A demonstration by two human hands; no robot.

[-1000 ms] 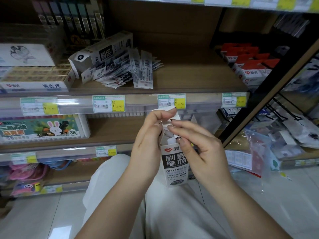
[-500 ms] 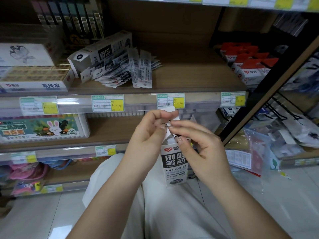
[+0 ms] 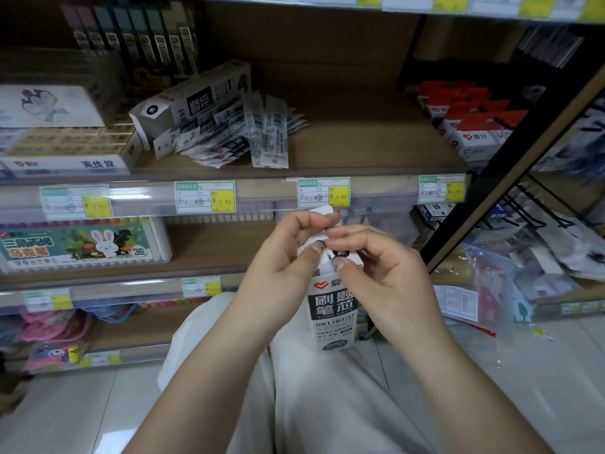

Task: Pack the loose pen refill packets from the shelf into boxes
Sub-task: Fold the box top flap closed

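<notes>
Two hands meet at the top of an upright white cardboard refill box with black lettering (image 3: 332,314). The left hand (image 3: 284,257) pinches the box's white top flap (image 3: 322,212) between thumb and forefinger; the right hand (image 3: 383,273) pinches the box's upper rim, its thumb tip beside the left thumb. Well beyond the fingers, loose white refill packets (image 3: 239,139) lie fanned on the wooden shelf (image 3: 360,149), against a tilted white box (image 3: 193,99).

We see wooden shelves (image 3: 360,149) with clear plastic price rails (image 3: 262,198) carrying yellow-and-green price tags (image 3: 205,201) (the prices too blurred to trust), a black metal upright (image 3: 510,165) at right, and a glossy pale tiled floor (image 3: 540,381) reflecting overhead light.
</notes>
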